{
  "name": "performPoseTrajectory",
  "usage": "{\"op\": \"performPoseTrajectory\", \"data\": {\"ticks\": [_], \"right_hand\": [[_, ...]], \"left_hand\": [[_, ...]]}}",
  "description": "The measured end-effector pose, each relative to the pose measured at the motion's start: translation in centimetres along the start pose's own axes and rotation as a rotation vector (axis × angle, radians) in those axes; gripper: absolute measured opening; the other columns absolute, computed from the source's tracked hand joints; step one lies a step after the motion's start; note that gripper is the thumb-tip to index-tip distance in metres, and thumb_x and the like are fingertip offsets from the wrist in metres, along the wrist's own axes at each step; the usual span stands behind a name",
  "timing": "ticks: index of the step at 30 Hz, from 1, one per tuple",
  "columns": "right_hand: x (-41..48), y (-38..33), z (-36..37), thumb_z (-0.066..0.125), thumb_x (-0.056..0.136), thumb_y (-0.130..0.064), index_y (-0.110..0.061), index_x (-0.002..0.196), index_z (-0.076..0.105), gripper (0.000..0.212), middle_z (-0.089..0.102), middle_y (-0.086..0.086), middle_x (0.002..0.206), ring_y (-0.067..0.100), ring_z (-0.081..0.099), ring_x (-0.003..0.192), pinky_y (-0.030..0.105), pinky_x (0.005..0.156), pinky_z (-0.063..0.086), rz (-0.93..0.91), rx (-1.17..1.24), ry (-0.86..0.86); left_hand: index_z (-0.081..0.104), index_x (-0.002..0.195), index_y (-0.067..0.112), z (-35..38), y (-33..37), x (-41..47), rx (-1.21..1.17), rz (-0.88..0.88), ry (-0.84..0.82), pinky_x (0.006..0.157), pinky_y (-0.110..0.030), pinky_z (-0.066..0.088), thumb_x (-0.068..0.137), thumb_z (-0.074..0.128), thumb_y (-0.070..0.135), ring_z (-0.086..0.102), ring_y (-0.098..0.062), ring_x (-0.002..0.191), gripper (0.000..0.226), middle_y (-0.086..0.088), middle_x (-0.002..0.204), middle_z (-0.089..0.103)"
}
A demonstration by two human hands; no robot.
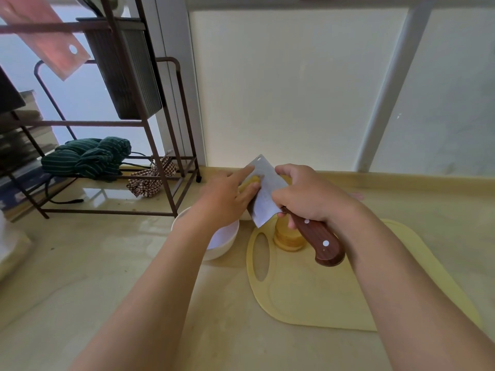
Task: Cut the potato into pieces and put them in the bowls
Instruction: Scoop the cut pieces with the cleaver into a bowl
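- Potato piece (253, 180), pale yellow and wet-looking, sits against the flat of a raised cleaver (263, 203), up off the desk and beyond the white bowl (223, 243).
- Stack of potato slices (288, 241) stands on the yellow cutting board (321, 298), partly hidden under the cleaver's wooden handle.
- Judged by the look of it, cut potato is light, firm and brittle at thin edges. Starch makes its faces slick and likely to cling to steel, so it is best pinched by the rim or swept off the blade, not squeezed.
- The stack looks ready to topple or fan out if nudged. Taking it from both sides, low down, seems safest.
- Left hand (227, 199) reaches across with its forefinger laid straight along the blade and the other fingers curled onto the potato piece.
- Right hand (308, 199) is wrapped tightly round the cleaver where handle meets blade, holding it tilted in the air.
- The bowl rests on the glossy beige desk (134, 277), just left of the board, below the left forearm. Any second bowl is not clearly visible.
- Behind, a brown metal rack (160, 167) holds a green striped cloth (88, 156) and a checked cloth (150, 180).
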State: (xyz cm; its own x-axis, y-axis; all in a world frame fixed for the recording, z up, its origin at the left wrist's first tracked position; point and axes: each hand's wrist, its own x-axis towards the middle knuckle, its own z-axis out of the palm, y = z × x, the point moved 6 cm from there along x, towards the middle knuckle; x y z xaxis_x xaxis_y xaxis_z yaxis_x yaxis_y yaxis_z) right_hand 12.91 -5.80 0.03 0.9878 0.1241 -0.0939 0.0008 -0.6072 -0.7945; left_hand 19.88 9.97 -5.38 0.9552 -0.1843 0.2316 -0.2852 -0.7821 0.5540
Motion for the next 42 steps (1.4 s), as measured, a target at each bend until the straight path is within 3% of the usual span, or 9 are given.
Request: {"op": "performPoseTrajectory", "data": {"ticks": [9, 12, 16, 24, 28, 33, 38, 40, 42], "right_hand": [[0.2, 0.3, -0.3, 0.052, 0.090, -0.004, -0.026, 0.161, 0.032, 0.077, 0.070, 0.007, 0.082, 0.014, 0.064, 0.045, 0.018, 0.041, 0.044, 0.002, -0.031, 0.010], [0.2, 0.3, -0.3, 0.051, 0.091, -0.003, -0.027, 0.161, 0.032, 0.076, 0.070, 0.008, 0.082, 0.014, 0.063, 0.044, 0.018, 0.040, 0.044, -0.003, -0.035, 0.011], [0.0, 0.3, -0.4, 0.052, 0.091, -0.003, -0.027, 0.160, 0.034, 0.075, 0.069, 0.007, 0.079, 0.014, 0.063, 0.044, 0.018, 0.040, 0.044, -0.001, -0.041, 0.014], [0.0, 0.6, -0.9, 0.051, 0.089, -0.002, -0.027, 0.159, 0.036, 0.076, 0.070, 0.007, 0.077, 0.016, 0.063, 0.045, 0.019, 0.041, 0.045, 0.012, -0.042, 0.024], [0.1, 0.9, -1.7, 0.051, 0.089, -0.001, -0.025, 0.160, 0.035, 0.076, 0.066, -0.003, 0.051, 0.013, 0.060, 0.039, 0.016, 0.038, 0.041, 0.027, -0.052, 0.043], [0.1, 0.8, -2.1, 0.052, 0.088, -0.002, -0.026, 0.155, 0.041, 0.072, 0.067, -0.004, 0.055, 0.015, 0.063, 0.043, 0.017, 0.041, 0.044, 0.001, -0.043, 0.064], [0.3, 1.0, -2.6, 0.053, 0.088, -0.003, -0.027, 0.157, 0.040, 0.073, 0.071, 0.006, 0.075, 0.015, 0.064, 0.044, 0.018, 0.042, 0.045, -0.007, -0.029, 0.095], [0.3, 1.1, -2.8, 0.053, 0.088, -0.004, -0.026, 0.158, 0.038, 0.074, 0.072, 0.007, 0.076, 0.015, 0.064, 0.043, 0.018, 0.042, 0.045, -0.005, -0.025, 0.109], [0.4, 1.3, -3.0, 0.053, 0.088, -0.004, -0.026, 0.158, 0.038, 0.075, 0.072, 0.008, 0.078, 0.015, 0.064, 0.043, 0.018, 0.042, 0.045, -0.001, -0.017, 0.123]], "left_hand": [[0.057, 0.135, 0.036, -0.1, 0.6, -0.1, -0.051, 0.093, 0.048, 0.106, -0.045, 0.041, 0.098, 0.054, 0.023, 0.044, -0.027, 0.130, 0.039, -0.009, 0.141, 0.046], [0.057, 0.137, 0.028, 0.0, 1.5, -0.3, -0.037, 0.201, 0.029, 0.097, -0.041, 0.047, 0.098, 0.050, 0.011, 0.052, -0.031, 0.121, 0.043, -0.009, 0.136, 0.051], [0.064, 0.129, 0.024, -0.3, 1.4, -0.5, -0.053, 0.188, 0.046, 0.093, -0.046, 0.051, 0.096, 0.043, 0.027, 0.060, -0.025, 0.113, 0.040, -0.001, 0.128, 0.062], [0.074, 0.104, 0.011, -0.7, 1.4, -0.8, -0.005, 0.105, 0.047, 0.089, -0.048, 0.052, 0.095, 0.051, 0.011, 0.063, -0.025, 0.099, 0.025, -0.004, 0.107, 0.071], [0.072, 0.096, 0.004, -0.8, 1.2, -1.1, 0.014, 0.060, 0.039, 0.089, -0.049, 0.052, 0.089, 0.048, 0.007, 0.063, -0.028, 0.092, 0.025, 0.004, 0.087, 0.059], [0.076, 0.102, 0.009, -0.8, 1.6, -1.4, 0.047, 0.007, 0.026, 0.093, -0.044, 0.049, 0.092, 0.051, 0.008, 0.060, -0.028, 0.107, 0.027, -0.012, 0.113, 0.067], [0.071, 0.118, 0.011, -1.7, 1.5, -1.5, -0.041, -0.044, 0.099, 0.090, -0.021, 0.039, 0.095, 0.051, 0.009, 0.056, -0.018, 0.117, 0.030, -0.001, 0.127, 0.064], [0.070, 0.120, 0.013, -1.9, 1.4, -1.4, -0.041, -0.054, 0.113, 0.088, -0.021, 0.039, 0.096, 0.051, 0.012, 0.059, -0.017, 0.112, 0.031, -0.002, 0.126, 0.065], [0.069, 0.119, 0.014, -2.0, 1.5, -1.5, -0.037, -0.056, 0.115, 0.079, -0.023, 0.044, 0.096, 0.051, 0.013, 0.061, -0.014, 0.089, 0.030, -0.004, 0.117, 0.068]]}}
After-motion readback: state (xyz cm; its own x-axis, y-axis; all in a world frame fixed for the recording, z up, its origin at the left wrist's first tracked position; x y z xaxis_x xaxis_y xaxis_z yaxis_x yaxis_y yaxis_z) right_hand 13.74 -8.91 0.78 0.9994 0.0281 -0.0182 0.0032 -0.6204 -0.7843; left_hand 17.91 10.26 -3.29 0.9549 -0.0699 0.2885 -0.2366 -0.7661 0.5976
